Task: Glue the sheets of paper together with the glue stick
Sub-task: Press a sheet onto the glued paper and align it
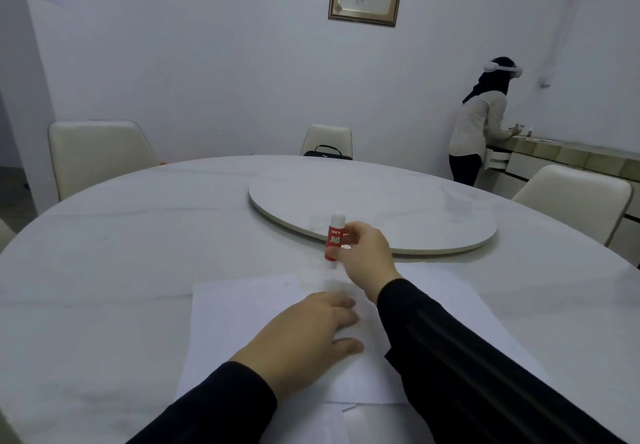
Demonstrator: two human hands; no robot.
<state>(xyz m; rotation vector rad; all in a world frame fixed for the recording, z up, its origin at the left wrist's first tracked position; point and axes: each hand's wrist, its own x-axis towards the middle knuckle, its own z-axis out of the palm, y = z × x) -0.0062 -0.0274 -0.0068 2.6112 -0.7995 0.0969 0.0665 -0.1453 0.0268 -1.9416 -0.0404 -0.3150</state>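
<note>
Right hand: fingers wrapped round the glue stick, holding it upright at the far edge of the paper
Left hand: flat and open, pressing the sheets of paper onto the table, grasping nothing
Glue stick: white cap on; judged light, rigid and smooth; best held round the red barrel
Sheets of paper: thin, limp, prone to sliding on the polished top; best pinned under a flat palm

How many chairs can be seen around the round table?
3. One chair at the far left, one chair behind the table with a black bag on it, one chair at the right. Others may be outside the view.
</note>
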